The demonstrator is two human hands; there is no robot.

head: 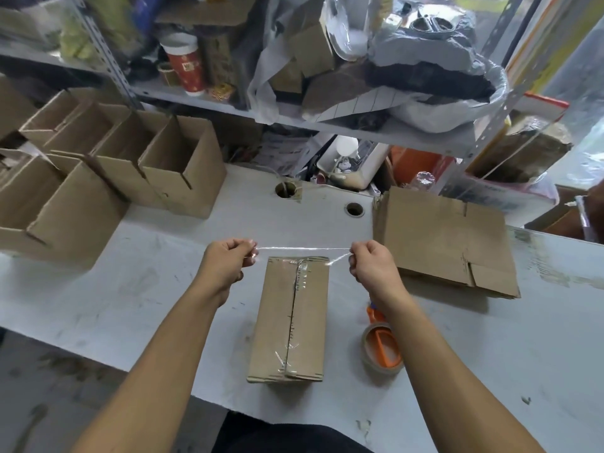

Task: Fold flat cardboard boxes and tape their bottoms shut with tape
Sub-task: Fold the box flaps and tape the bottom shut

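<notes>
Holding a strip of clear tape [304, 249] taut between both hands, you stand over a folded box [291, 317] that rests bottom-up on the bench [490, 354]. The fingers of your left hand [227, 261] are curled and pinch one end of the strip; the fingers of your right hand [371, 261] are curled and pinch the other end. The strip runs left to right, just above the box's far end. The box's long axis runs away from you, and its centre seam [292, 322] follows that axis, so the strip lies crosswise to the seam. Clear tape already shows along the seam and at both ends. Both hands sit about equally far from the box, one to each side of its far end, so neither is clearly nearer. The likely next move is to lower the strip straight down onto the far edge, keeping it level so both ends wrap evenly over the sides. The tape roll on its orange dispenser [382, 349] lies on the bench just right of the box. A stack of flat boxes [438, 237] waits further right, and finished open boxes [108, 171] stand at left.
</notes>
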